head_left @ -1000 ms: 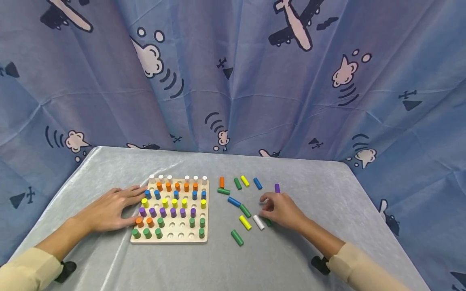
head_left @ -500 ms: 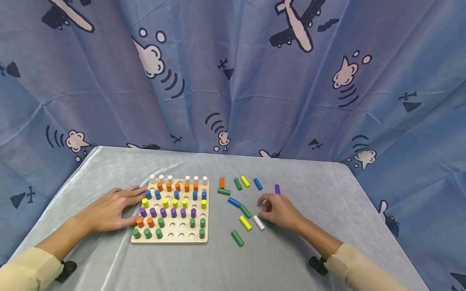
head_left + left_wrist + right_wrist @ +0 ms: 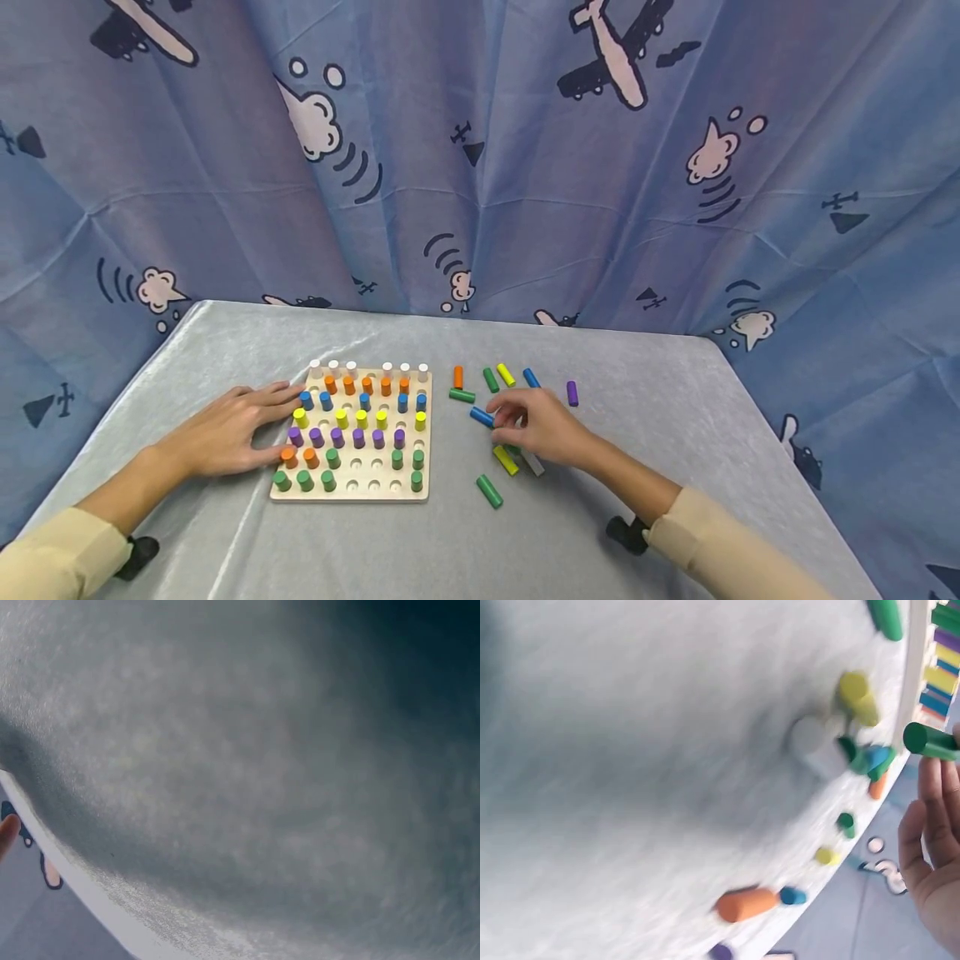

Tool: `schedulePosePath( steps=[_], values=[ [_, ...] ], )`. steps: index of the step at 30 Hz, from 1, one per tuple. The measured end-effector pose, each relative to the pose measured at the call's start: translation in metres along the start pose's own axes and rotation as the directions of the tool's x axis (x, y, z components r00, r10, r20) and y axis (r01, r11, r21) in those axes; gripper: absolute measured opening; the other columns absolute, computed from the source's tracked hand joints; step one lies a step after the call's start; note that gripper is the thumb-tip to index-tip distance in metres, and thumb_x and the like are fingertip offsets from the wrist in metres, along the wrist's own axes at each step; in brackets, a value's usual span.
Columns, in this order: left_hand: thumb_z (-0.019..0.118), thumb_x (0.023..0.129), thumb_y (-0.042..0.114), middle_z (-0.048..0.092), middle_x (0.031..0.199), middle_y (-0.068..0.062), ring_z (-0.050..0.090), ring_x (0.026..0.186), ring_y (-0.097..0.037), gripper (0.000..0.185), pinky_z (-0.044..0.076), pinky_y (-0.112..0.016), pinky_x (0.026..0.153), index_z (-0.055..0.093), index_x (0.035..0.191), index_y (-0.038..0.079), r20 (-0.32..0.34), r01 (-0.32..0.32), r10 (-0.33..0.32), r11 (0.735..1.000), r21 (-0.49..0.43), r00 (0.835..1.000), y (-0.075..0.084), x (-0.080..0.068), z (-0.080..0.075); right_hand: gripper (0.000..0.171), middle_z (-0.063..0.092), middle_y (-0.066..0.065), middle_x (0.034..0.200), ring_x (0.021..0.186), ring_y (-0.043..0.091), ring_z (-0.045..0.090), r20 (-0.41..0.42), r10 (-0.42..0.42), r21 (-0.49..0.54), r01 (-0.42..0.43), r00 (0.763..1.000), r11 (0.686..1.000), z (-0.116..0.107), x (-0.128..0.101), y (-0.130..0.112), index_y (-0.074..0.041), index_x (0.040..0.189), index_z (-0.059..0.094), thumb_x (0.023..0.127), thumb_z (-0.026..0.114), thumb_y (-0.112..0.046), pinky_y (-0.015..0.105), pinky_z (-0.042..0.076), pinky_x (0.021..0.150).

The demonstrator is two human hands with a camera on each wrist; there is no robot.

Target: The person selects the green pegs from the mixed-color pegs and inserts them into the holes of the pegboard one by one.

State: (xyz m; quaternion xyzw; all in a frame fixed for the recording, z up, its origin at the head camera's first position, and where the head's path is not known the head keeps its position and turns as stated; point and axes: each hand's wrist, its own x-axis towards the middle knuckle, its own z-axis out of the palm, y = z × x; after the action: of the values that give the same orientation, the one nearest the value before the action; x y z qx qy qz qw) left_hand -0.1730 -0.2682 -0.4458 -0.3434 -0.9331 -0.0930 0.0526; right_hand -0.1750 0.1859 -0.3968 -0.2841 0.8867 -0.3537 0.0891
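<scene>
A wooden pegboard point(image 3: 375, 492) carries rows of white, orange, blue, yellow, purple and green pegs, with bare holes among them. My left hand point(image 3: 232, 429) rests at its left edge, thumb beside an orange peg point(image 3: 288, 456) and fingers stretched out. Only a fingertip point(image 3: 7, 834) shows in the left wrist view. My right hand point(image 3: 543, 425) is above the loose pegs right of the board. In the right wrist view it pinches a green peg point(image 3: 930, 741), clear of the table. Beneath that hand lie a white peg point(image 3: 533, 464) and a yellow peg point(image 3: 505, 460), partly covered.
Around the right hand lie a blue peg point(image 3: 482, 416), a purple peg point(image 3: 572, 393), an orange peg point(image 3: 458, 377) and several green ones. A nearer green peg point(image 3: 489, 492) lies toward the front. The grey cloth-covered table point(image 3: 360, 550) meets a patterned curtain point(image 3: 480, 167) behind.
My right hand has lifted from near the white peg and moved left toward the board, carrying a green peg. The purple peg is now fully uncovered. My left hand has stayed in place.
</scene>
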Motion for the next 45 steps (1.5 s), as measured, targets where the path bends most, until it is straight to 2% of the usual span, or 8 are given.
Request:
schedulePosePath(
  steps=[8,13,22,30,38,45],
  values=[
    [0.067,0.088,0.050,0.050,0.149,-0.012,0.048,0.133,-0.038,0.067,0.044,-0.056,0.096,0.062,0.134,0.002,0.000,0.002,-0.002,1.000,0.000,1.000,0.000,0.000,0.000,0.025,0.069,-0.007,0.089,0.082,0.006,0.062,0.028,-0.050,0.028,0.049,0.998,0.998,0.013,0.011,-0.029,-0.007,0.108,0.072,0.084,0.079,-0.007,0.037,0.056,0.078],
    [0.067,0.088,0.051,0.050,0.148,-0.012,0.048,0.133,-0.038,0.067,0.044,-0.056,0.096,0.061,0.134,0.002,-0.003,0.004,-0.004,1.000,-0.002,1.000,0.000,0.000,0.000,0.025,0.072,-0.002,0.095,0.085,0.006,0.064,0.013,-0.090,0.057,0.089,0.996,0.994,0.022,0.016,-0.043,-0.010,0.107,0.072,0.084,0.079,-0.006,0.037,0.056,0.081],
    [0.067,0.088,0.051,0.050,0.149,-0.012,0.048,0.134,-0.038,0.067,0.043,-0.056,0.096,0.061,0.135,0.002,0.012,0.010,-0.010,1.000,-0.006,1.000,0.001,0.000,0.000,0.022,0.073,0.005,0.099,0.088,0.007,0.064,-0.011,-0.190,0.107,0.190,0.982,0.976,0.035,0.022,-0.057,-0.002,0.106,0.071,0.085,0.078,-0.003,0.038,0.056,0.083],
    [0.068,0.088,0.048,0.051,0.148,-0.012,0.049,0.133,-0.038,0.066,0.044,-0.056,0.095,0.062,0.134,0.002,0.008,0.002,-0.002,1.000,-0.010,1.000,0.001,0.000,-0.001,0.021,0.073,0.007,0.101,0.091,0.009,0.066,-0.046,-0.252,0.141,0.256,0.967,0.956,0.046,0.024,-0.066,-0.002,0.106,0.071,0.085,0.077,-0.003,0.031,0.056,0.085],
    [0.068,0.088,0.048,0.051,0.148,-0.011,0.048,0.133,-0.037,0.065,0.044,-0.056,0.095,0.061,0.135,0.002,0.001,-0.005,0.005,1.000,-0.009,1.000,0.000,0.000,-0.002,0.020,0.073,0.003,0.101,0.091,0.003,0.066,-0.008,-0.246,0.171,0.244,0.969,0.955,0.061,0.029,-0.074,-0.005,0.105,0.071,0.086,0.077,-0.004,0.034,0.056,0.085],
    [0.068,0.089,0.048,0.050,0.148,-0.012,0.048,0.133,-0.038,0.065,0.044,-0.056,0.095,0.062,0.134,0.002,-0.005,-0.005,0.005,1.000,-0.010,1.000,0.000,0.000,-0.001,0.020,0.073,-0.004,0.099,0.092,-0.001,0.065,0.042,-0.213,0.145,0.205,0.976,0.968,0.072,0.030,-0.075,-0.006,0.106,0.071,0.087,0.076,-0.006,0.027,0.055,0.085]
  ],
)
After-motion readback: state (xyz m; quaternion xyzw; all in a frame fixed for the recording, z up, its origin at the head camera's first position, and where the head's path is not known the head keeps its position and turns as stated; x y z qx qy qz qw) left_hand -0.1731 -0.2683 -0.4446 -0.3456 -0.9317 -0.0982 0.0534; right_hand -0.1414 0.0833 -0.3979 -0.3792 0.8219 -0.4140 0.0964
